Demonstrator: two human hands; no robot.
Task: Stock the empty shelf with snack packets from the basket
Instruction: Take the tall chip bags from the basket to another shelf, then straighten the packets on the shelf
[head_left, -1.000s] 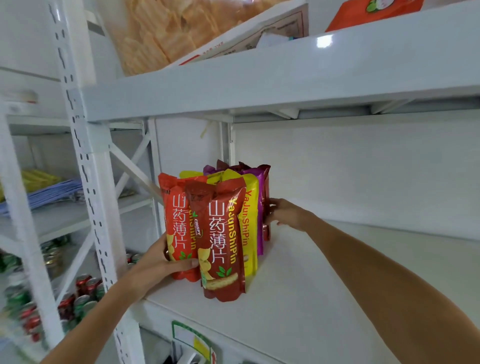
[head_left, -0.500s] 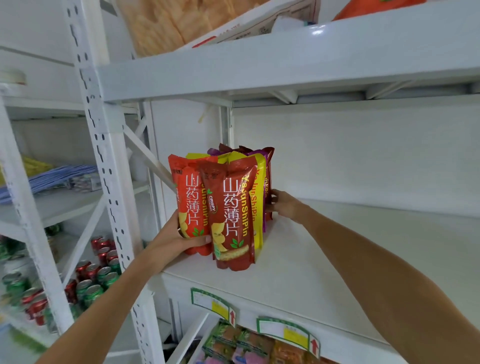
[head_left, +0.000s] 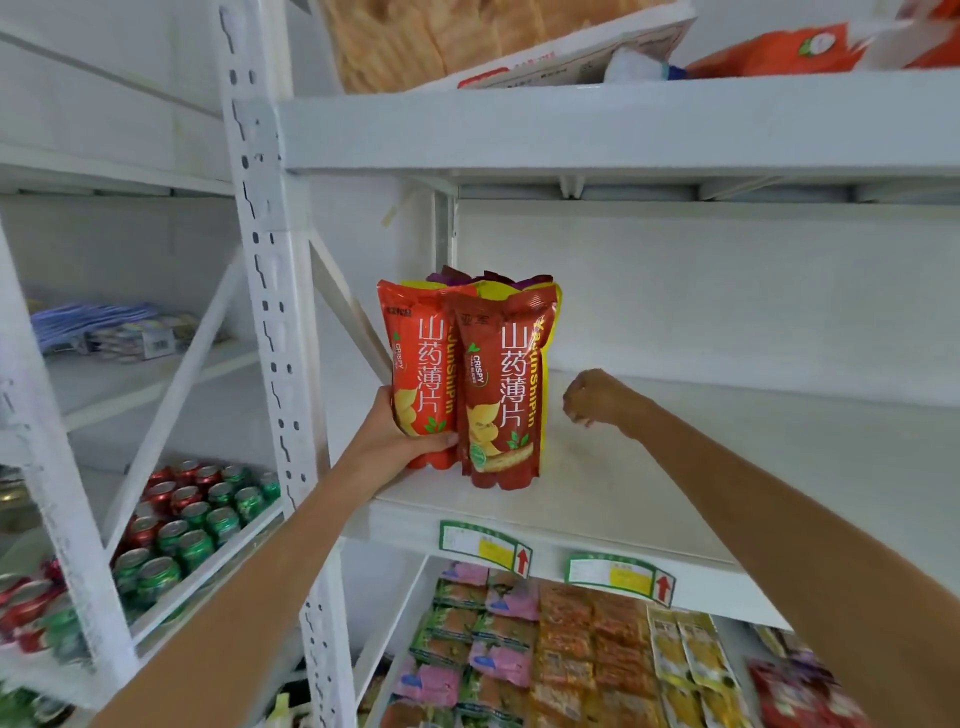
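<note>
A bunch of tall snack packets (head_left: 501, 384) stands upright at the left end of the white shelf (head_left: 701, 457): two red ones in front, yellow and purple ones behind. My left hand (head_left: 400, 441) grips the lower part of the left red packet (head_left: 421, 374). My right hand (head_left: 597, 397) hovers just right of the bunch with its fingers curled, holding nothing and apart from the packets. No basket is in view.
A white perforated upright (head_left: 270, 291) stands left of the shelf. Drink cans (head_left: 197, 514) fill the lower left rack. Small snack packs (head_left: 545, 649) lie on the shelf below. Price tags (head_left: 483, 545) hang on the shelf's front edge. Boxes sit on the shelf above.
My right hand has let go of the back of the bunch and pulled away to the right. The left hand still grips the red packet. The view has tilted down.
</note>
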